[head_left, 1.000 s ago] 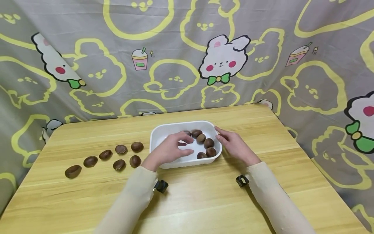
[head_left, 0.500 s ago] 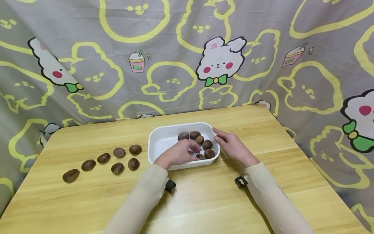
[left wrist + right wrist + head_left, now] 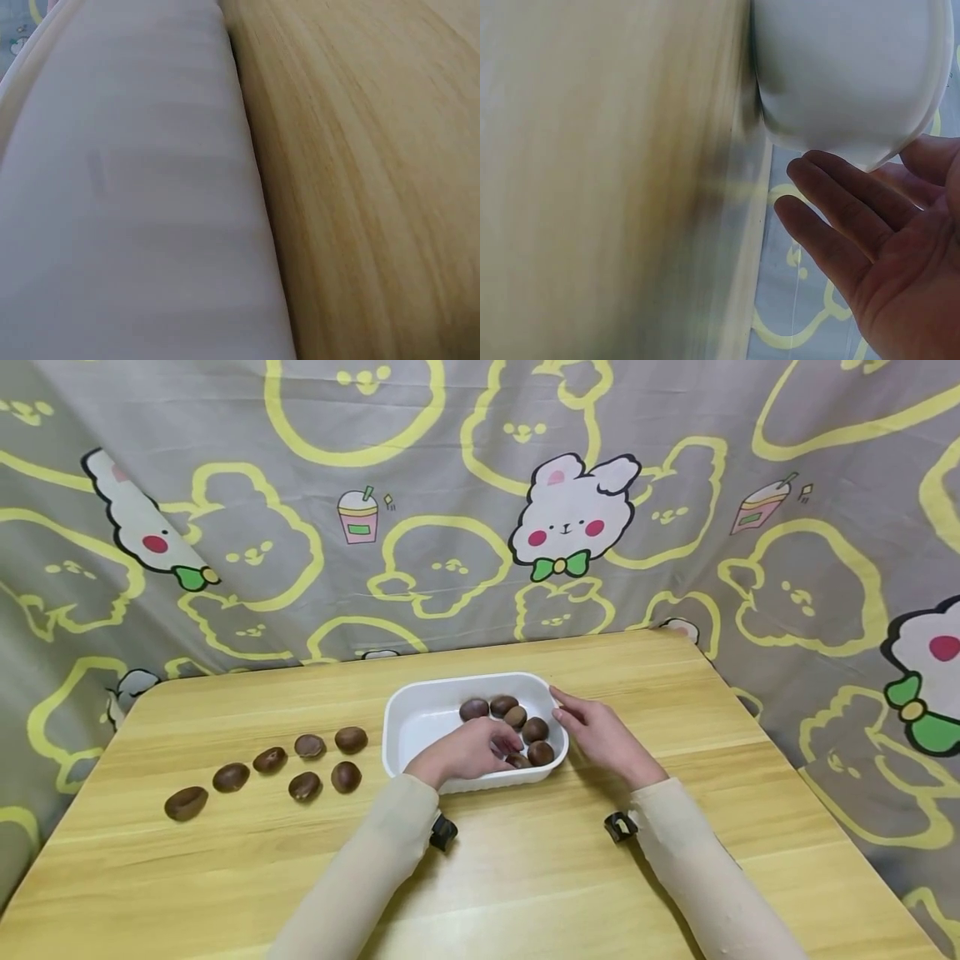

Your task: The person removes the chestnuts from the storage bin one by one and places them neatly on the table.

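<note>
A white rectangular tray (image 3: 420, 685) stands on the wooden table, with several brown chestnuts (image 3: 535, 729) gathered toward its right end. My left hand (image 3: 468, 750) reaches over the near rim into the tray, fingers curved down. Its thumb tip lies right at the chestnut (image 3: 517, 761) in the near right corner; I cannot tell whether the fingers pinch one. My right hand (image 3: 603, 737) holds the tray's right end. In the right wrist view its thumb (image 3: 930, 159) is at the rim, the index finger is partly hidden behind it, and the other fingers (image 3: 840, 202) stretch out below.
Left of the tray, several more chestnuts lie on the table (image 3: 480, 893) in two loose rows, one chestnut (image 3: 186, 803) farthest left. A patterned curtain (image 3: 450, 468) hangs along the table's back and right side. The tray's outer wall (image 3: 150, 187) fills much of the left wrist view.
My left hand has moved right and lower into the tray, its spread fingers drawing closer together near the front right chestnuts. The right hand stays at the tray's right end.
</note>
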The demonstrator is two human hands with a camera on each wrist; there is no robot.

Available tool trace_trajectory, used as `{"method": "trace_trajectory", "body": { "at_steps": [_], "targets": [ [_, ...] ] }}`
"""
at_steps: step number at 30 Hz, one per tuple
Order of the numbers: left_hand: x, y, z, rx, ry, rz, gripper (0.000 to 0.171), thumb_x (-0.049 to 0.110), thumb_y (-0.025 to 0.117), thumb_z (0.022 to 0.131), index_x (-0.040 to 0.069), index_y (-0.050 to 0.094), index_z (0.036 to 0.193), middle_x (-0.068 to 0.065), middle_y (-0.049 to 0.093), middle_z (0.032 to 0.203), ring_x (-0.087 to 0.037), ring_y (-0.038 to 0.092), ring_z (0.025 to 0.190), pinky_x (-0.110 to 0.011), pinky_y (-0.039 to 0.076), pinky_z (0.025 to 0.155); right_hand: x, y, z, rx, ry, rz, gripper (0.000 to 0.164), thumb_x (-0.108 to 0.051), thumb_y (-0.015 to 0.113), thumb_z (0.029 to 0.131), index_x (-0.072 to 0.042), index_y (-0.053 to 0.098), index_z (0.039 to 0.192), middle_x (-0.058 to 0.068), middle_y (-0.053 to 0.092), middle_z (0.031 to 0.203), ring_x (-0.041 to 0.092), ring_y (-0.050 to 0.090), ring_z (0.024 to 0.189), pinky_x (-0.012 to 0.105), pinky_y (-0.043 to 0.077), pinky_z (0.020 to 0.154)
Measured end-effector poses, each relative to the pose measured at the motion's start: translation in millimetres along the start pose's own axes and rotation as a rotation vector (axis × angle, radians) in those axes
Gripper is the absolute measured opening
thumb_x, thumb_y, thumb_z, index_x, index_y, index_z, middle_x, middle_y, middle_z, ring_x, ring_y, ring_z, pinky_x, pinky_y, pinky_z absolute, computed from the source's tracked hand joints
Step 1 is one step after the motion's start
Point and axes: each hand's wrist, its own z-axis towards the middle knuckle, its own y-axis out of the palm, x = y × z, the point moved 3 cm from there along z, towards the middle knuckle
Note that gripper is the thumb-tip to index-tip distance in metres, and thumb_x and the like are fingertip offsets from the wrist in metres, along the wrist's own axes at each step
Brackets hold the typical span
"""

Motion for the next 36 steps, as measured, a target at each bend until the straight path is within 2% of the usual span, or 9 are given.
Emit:
{"method": "trace_trajectory", "body": {
  "at_steps": [4,9,22,36],
  "targets": [
    [0.8,0.3,-0.8,-0.011,0.008,-0.011,0.019,0.008,0.071,0.076,0.006,0.066,0.094,-0.001,0.064,0.087,-0.012,0.059,0.079,-0.020,0.045,0.072,0.0,0.5,0.5,0.004,-0.004,-0.003,0.043,-0.031,0.045,0.094,-0.019,0.040,0.135,0.009,0.047,0.128,0.021,0.043,0.116,0.040,0.034,0.097],
    [-1.0,0.8,-0.9,-0.015,-0.016,-0.050,0.019,0.006,0.070,0.076,0.006,0.066,0.094,-0.001,0.064,0.085,-0.012,0.060,0.078,-0.020,0.046,0.072,0.0,0.3,1.0,0.008,-0.006,-0.006,0.043,-0.031,0.046,0.094,-0.019,0.041,0.135,0.009,0.049,0.126,0.020,0.044,0.115,0.040,0.034,0.096],
    [-0.4,-0.1,-0.3,-0.036,-0.016,-0.040,0.016,0.008,0.071,0.076,0.005,0.065,0.091,-0.001,0.064,0.083,-0.009,0.060,0.076,-0.019,0.046,0.070,-1.1,-0.6,1.4,0.009,-0.013,0.009,0.043,-0.031,0.046,0.094,-0.018,0.041,0.135,0.011,0.050,0.125,0.022,0.045,0.114,0.040,0.035,0.095],
    [-1.0,-1.9,-2.0,0.000,-0.038,-0.007,0.015,0.008,0.072,0.074,0.006,0.065,0.088,0.001,0.063,0.079,-0.008,0.059,0.072,-0.018,0.046,0.068,-1.1,-0.6,0.4,0.009,-0.009,0.018,0.044,-0.033,0.046,0.094,-0.019,0.041,0.135,0.010,0.050,0.125,0.021,0.044,0.115,0.040,0.035,0.096]
  ]
}}
